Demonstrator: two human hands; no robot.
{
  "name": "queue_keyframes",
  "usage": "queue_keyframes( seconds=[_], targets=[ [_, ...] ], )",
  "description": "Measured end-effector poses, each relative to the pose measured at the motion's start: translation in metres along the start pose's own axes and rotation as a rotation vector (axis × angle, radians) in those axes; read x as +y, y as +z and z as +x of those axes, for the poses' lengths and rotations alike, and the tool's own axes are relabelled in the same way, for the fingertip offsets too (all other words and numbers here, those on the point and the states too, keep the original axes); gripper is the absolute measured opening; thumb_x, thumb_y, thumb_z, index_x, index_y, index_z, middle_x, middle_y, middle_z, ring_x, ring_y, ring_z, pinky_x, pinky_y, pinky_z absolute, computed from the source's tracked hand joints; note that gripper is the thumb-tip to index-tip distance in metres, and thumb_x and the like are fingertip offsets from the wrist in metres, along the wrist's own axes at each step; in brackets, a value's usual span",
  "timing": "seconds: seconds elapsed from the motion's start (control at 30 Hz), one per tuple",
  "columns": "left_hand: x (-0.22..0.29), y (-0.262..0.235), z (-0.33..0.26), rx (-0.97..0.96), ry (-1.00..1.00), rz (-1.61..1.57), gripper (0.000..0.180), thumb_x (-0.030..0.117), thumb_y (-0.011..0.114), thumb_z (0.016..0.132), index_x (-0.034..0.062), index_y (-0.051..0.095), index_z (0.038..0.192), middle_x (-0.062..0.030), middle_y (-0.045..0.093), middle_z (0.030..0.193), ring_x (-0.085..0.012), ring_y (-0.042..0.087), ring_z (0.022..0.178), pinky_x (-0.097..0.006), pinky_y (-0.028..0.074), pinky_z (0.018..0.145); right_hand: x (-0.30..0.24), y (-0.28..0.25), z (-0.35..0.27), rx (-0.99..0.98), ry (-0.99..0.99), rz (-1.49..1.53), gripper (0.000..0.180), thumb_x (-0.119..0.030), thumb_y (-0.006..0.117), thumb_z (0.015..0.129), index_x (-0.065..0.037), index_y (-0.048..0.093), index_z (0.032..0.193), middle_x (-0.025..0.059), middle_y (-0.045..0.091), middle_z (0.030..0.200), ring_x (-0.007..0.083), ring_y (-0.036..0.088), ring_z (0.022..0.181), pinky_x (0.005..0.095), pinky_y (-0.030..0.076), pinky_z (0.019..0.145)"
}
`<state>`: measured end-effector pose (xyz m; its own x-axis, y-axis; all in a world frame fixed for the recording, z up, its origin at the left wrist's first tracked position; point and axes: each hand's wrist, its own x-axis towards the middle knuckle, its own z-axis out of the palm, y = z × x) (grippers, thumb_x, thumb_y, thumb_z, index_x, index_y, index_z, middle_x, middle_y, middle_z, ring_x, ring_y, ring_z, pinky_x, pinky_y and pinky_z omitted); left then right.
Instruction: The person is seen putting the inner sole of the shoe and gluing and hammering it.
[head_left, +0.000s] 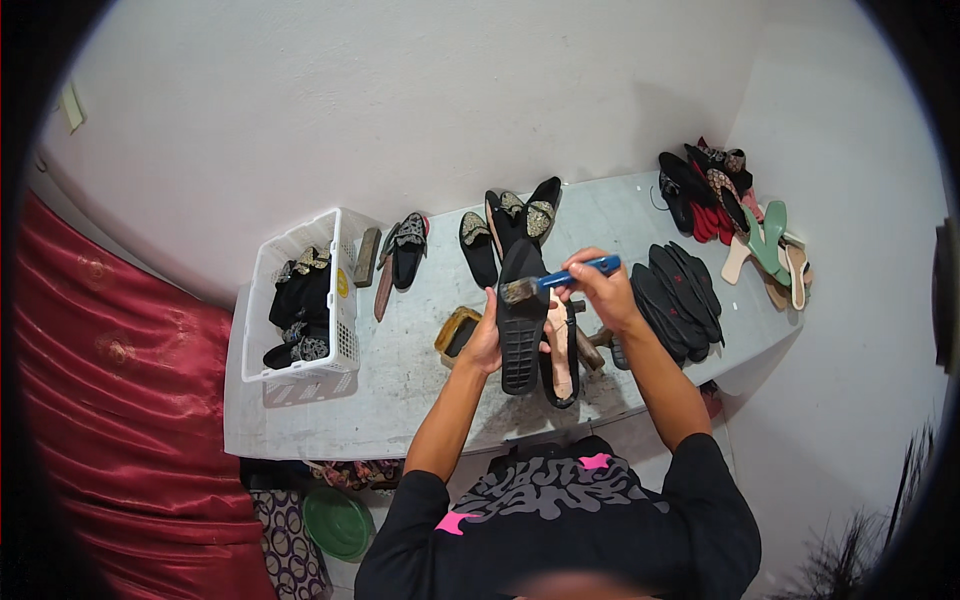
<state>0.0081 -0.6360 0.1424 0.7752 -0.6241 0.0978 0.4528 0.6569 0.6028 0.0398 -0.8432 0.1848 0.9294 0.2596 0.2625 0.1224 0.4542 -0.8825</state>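
My left hand point(486, 338) grips a black shoe sole point(521, 345) by its edge, with the ridged grid side facing up. In my right hand point(602, 290) is a paintbrush point(580, 273) with a blue handle. Its bristles lie against the upper part of the sole. Just right of the sole is a black shoe piece with a tan inner face point(563, 365), partly hidden; whether I hold it too, I cannot tell. A yellowish glue-stained container point(455, 328) stands left of my left hand. Behind my right wrist lies what looks like a hammer point(590, 353), partly covered.
Black soles point(665, 300) are piled right of my right arm. Shoes and green and tan pieces point(768, 240) heap at the far right. Finished-looking black slip-ons point(478, 248) line the back. A white basket point(345, 335) of shoes stands left, beside a whetstone-like block point(367, 257).
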Motion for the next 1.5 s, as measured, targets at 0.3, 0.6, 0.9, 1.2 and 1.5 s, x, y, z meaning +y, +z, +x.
queue_keyframes(
  seconds=[0.3,0.6,0.9,1.2,1.5],
  targets=[
    [-0.018,0.013,0.019,0.034,-0.014,0.060,0.089,0.073,0.016,0.087,0.0023,0.035,0.138,-0.0184,0.053,0.124,-0.0252,0.064,0.092,-0.042,0.060,0.071,-0.008,-0.014,-0.003,0.091,-0.017,0.160,0.014,-0.007,0.057,0.090,0.006,0.058,0.096,0.0159,0.063,0.077,0.0245,0.066,0.067,0.0340,0.055,0.061],
    [-0.031,0.028,0.036,0.037,-0.050,0.117,0.095,0.076,0.013,0.084,0.0027,0.033,0.140,-0.0198,0.052,0.126,-0.0256,0.063,0.088,-0.039,0.061,0.067,-0.020,-0.049,0.006,0.257,-0.152,0.239,0.013,-0.005,0.057,0.089,0.006,0.058,0.095,0.0163,0.063,0.084,0.0248,0.066,0.070,0.0324,0.055,0.061],
    [-0.047,0.025,0.048,0.059,-0.028,0.050,0.108,0.084,0.008,0.075,0.0014,0.034,0.139,-0.0218,0.052,0.123,-0.0260,0.063,0.084,-0.040,0.061,0.065,-0.024,-0.072,0.013,0.278,-0.160,0.252,0.013,-0.006,0.058,0.089,0.006,0.058,0.095,0.0157,0.063,0.081,0.0246,0.066,0.068,0.0316,0.055,0.059],
    [-0.051,0.021,0.053,0.119,-0.003,0.034,0.116,0.089,0.007,0.070,-0.0011,0.037,0.136,-0.0236,0.052,0.121,-0.0268,0.060,0.082,-0.042,0.061,0.062,-0.017,-0.079,0.009,0.090,-0.073,0.235,0.012,-0.006,0.058,0.089,0.005,0.058,0.094,0.0157,0.063,0.082,0.0251,0.066,0.067,0.0323,0.055,0.059],
    [-0.047,0.015,0.060,0.099,-0.016,-0.010,0.112,0.087,0.008,0.071,0.0026,0.032,0.139,-0.0238,0.052,0.122,-0.0287,0.063,0.084,-0.043,0.060,0.064,-0.013,-0.067,0.009,0.022,0.025,0.139,0.014,-0.007,0.058,0.089,0.006,0.058,0.093,0.0175,0.064,0.084,0.0247,0.066,0.067,0.0325,0.056,0.058]
  ],
)
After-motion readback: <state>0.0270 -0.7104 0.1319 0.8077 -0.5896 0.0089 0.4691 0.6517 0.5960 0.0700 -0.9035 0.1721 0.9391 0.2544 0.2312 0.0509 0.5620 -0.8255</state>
